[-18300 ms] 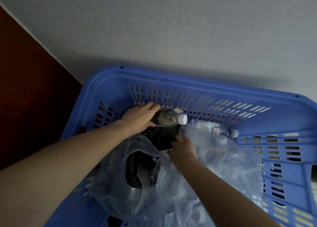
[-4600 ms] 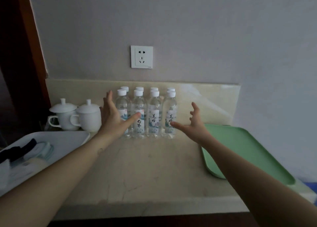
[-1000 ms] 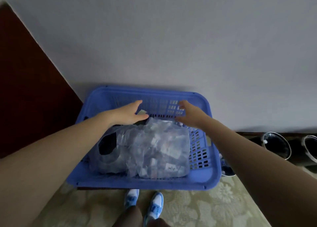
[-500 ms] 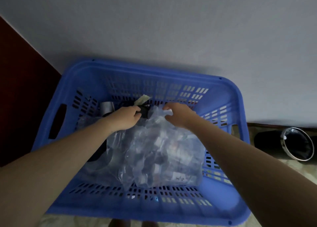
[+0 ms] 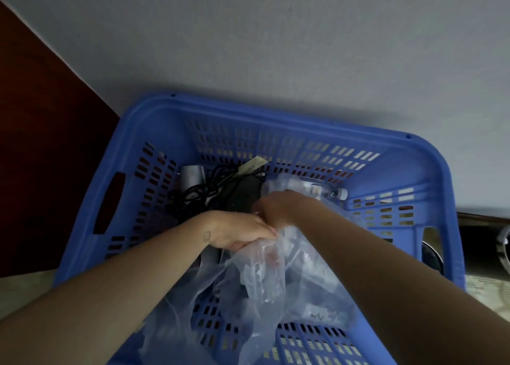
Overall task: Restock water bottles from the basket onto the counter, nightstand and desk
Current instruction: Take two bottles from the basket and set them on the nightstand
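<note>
Since half a second ago my view has dropped closer over the basket (image 5: 276, 121), and the clear plastic bag (image 5: 265, 279) is now bunched toward the near side, uncovering what lies at the far end. Nearest me, both forearms reach in over the bag's crumpled folds, which cover the near and right part of the basket floor. My left hand (image 5: 238, 233) lies on its side, fingers closed on a gathered fold of the bag. Just beyond and touching it, my right hand (image 5: 278, 207) is turned knuckles-up with its fingers curled down into the plastic; I cannot tell what they hold, if anything. Past the hands, a tangle of black cables (image 5: 204, 194) and a silver cylinder (image 5: 191, 174) sit in the far left corner, with a paper tag (image 5: 252, 165) sticking up behind them. A water bottle (image 5: 314, 189) lies on its side against the far wall, its white cap pointing right, partly under the plastic. Behind the basket stands a grey wall (image 5: 276, 47).
</note>
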